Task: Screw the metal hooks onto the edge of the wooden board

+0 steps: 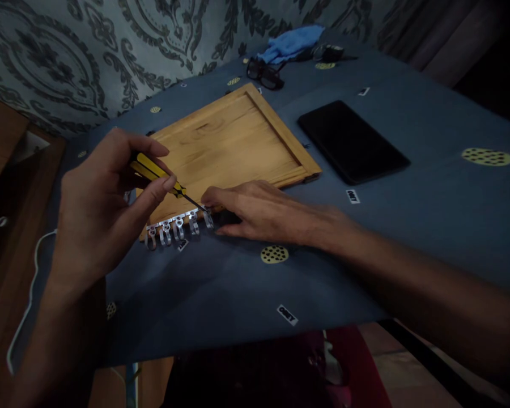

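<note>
A yellow and black screwdriver (153,171) is held in the fingers of my left hand (114,198), its tip at the right end of a silver strip of hooks (178,225). The strip lies along the near edge of a framed wooden board (221,141). My right hand (259,212) rests at that edge, just right of the screwdriver tip, with thumb and fingers around something dark at the board's edge. What exactly those fingers grip is hidden.
A black tablet (352,141) lies right of the board on the dark blue tablecloth (331,283). Dark glasses (266,75) and a blue cloth (291,44) are behind it. Wooden furniture (8,153) and a white cable (33,283) stand at the left.
</note>
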{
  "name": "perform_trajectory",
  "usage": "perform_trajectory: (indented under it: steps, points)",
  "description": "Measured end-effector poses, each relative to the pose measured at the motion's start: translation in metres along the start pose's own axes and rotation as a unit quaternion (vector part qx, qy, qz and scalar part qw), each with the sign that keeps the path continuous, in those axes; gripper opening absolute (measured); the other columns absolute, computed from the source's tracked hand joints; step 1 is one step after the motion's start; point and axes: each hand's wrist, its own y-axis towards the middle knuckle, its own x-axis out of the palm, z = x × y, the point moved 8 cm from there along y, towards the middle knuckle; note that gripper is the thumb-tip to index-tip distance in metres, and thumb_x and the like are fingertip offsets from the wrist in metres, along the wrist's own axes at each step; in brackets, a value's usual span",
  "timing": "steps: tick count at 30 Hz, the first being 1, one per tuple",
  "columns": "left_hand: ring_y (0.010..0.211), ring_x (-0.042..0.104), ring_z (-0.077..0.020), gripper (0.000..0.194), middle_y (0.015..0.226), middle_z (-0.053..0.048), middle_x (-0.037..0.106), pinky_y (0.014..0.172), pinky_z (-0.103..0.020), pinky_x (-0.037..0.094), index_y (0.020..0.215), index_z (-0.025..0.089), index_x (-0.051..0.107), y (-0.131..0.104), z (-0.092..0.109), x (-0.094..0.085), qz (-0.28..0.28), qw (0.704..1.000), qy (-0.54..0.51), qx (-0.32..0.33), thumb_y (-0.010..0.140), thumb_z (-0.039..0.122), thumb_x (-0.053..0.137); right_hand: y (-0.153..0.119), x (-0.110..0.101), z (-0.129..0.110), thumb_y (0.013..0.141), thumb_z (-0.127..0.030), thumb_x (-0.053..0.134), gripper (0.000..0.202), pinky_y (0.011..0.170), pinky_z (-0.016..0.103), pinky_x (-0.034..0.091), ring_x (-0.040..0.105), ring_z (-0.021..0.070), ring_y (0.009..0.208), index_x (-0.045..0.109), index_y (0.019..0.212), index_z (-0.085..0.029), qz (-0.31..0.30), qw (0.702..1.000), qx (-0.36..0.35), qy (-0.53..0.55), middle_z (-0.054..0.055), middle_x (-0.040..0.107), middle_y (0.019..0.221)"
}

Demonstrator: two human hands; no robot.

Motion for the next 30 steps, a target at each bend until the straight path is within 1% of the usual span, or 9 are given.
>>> perform_trajectory:
  steps: [3, 6, 9, 13, 17, 21, 23, 27, 30]
  points:
    - [0.076, 0.068, -0.0106, 0.023, 0.096, 0.003, 0.072, 0.068, -0.024, 0.058, 0.106, 0.022, 0.068, 0.0008, 0.0019, -0.0011, 0.007, 1.000, 0.004, -0.009, 0.085, 0.029, 0.075, -0.0003, -0.0007, 0.0002, 0.091, -0.021, 0.068, 0.036, 0.067, 0.029, 0.037, 0.064, 0.0195, 0.083, 0.055, 0.124, -0.019, 0.002, 1.000, 0.000, -0.002, 0.006, 0.073, 0.100]
    - [0.073, 0.066, -0.0103, 0.022, 0.090, 0.004, 0.070, 0.063, -0.024, 0.056, 0.102, 0.023, 0.069, 0.0007, 0.0035, -0.0014, 0.013, 1.000, 0.009, -0.006, 0.084, 0.032, 0.077, -0.0002, -0.0004, 0.0001, 0.092, -0.022, 0.068, 0.035, 0.066, 0.028, 0.037, 0.064, 0.0193, 0.082, 0.055, 0.124, -0.019, 0.002, 1.000, -0.007, -0.002, 0.006, 0.073, 0.099]
    - [0.076, 0.066, -0.0114, 0.021, 0.088, 0.004, 0.069, 0.064, -0.025, 0.055, 0.103, 0.023, 0.069, 0.0003, 0.0029, -0.0005, 0.014, 1.000, -0.002, -0.007, 0.085, 0.030, 0.076, -0.0001, -0.0004, 0.0001, 0.092, -0.022, 0.068, 0.035, 0.066, 0.028, 0.036, 0.064, 0.0199, 0.084, 0.055, 0.124, -0.018, 0.009, 1.000, -0.016, -0.004, 0.007, 0.073, 0.101]
    - [0.080, 0.069, -0.0165, 0.020, 0.092, 0.002, 0.071, 0.068, -0.033, 0.060, 0.103, 0.026, 0.069, 0.0006, 0.0042, 0.0010, 0.004, 1.000, -0.022, -0.011, 0.084, 0.025, 0.075, -0.0003, 0.0007, 0.0013, 0.092, -0.023, 0.068, 0.036, 0.065, 0.028, 0.036, 0.063, 0.0196, 0.081, 0.056, 0.125, -0.018, 0.018, 0.999, -0.023, -0.014, 0.006, 0.073, 0.098]
    - [0.084, 0.071, -0.0237, 0.020, 0.092, -0.001, 0.073, 0.071, -0.044, 0.063, 0.103, 0.033, 0.070, 0.0014, 0.0047, 0.0030, -0.019, 0.998, -0.053, -0.030, 0.086, 0.023, 0.074, -0.0004, 0.0009, 0.0014, 0.092, -0.023, 0.067, 0.035, 0.066, 0.028, 0.036, 0.064, 0.0196, 0.085, 0.055, 0.124, -0.019, 0.022, 0.999, -0.028, -0.010, 0.006, 0.073, 0.102]
    - [0.084, 0.071, -0.0203, 0.020, 0.091, 0.002, 0.073, 0.070, -0.041, 0.061, 0.103, 0.029, 0.069, 0.0022, 0.0073, 0.0023, -0.030, 0.998, -0.050, -0.009, 0.084, 0.025, 0.073, -0.0007, 0.0001, 0.0013, 0.091, -0.023, 0.068, 0.034, 0.067, 0.028, 0.037, 0.065, 0.0200, 0.086, 0.055, 0.123, -0.019, 0.017, 1.000, -0.023, -0.005, 0.006, 0.074, 0.103]
    - [0.084, 0.071, -0.0198, 0.019, 0.091, 0.003, 0.073, 0.070, -0.040, 0.059, 0.103, 0.027, 0.069, 0.0024, 0.0062, 0.0025, -0.039, 0.998, -0.050, -0.010, 0.084, 0.027, 0.072, -0.0009, 0.0001, 0.0010, 0.091, -0.023, 0.069, 0.035, 0.068, 0.028, 0.037, 0.065, 0.0202, 0.087, 0.055, 0.124, -0.018, 0.013, 1.000, -0.020, -0.001, 0.007, 0.074, 0.104]
    - [0.083, 0.071, -0.0223, 0.019, 0.092, -0.001, 0.075, 0.067, -0.041, 0.058, 0.102, 0.031, 0.070, 0.0030, 0.0043, 0.0028, -0.053, 0.997, -0.061, -0.016, 0.084, 0.025, 0.073, -0.0012, -0.0002, 0.0000, 0.092, -0.023, 0.068, 0.035, 0.067, 0.029, 0.037, 0.065, 0.0201, 0.086, 0.055, 0.124, -0.018, 0.015, 1.000, -0.023, 0.000, 0.007, 0.074, 0.103]
    - [0.082, 0.072, -0.0213, 0.021, 0.091, 0.000, 0.074, 0.068, -0.040, 0.058, 0.104, 0.031, 0.070, 0.0029, 0.0039, 0.0021, -0.051, 0.996, -0.071, -0.015, 0.084, 0.024, 0.073, -0.0011, 0.0004, 0.0010, 0.092, -0.023, 0.067, 0.033, 0.066, 0.028, 0.036, 0.064, 0.0196, 0.084, 0.055, 0.123, -0.019, 0.013, 1.000, -0.019, -0.004, 0.006, 0.073, 0.101]
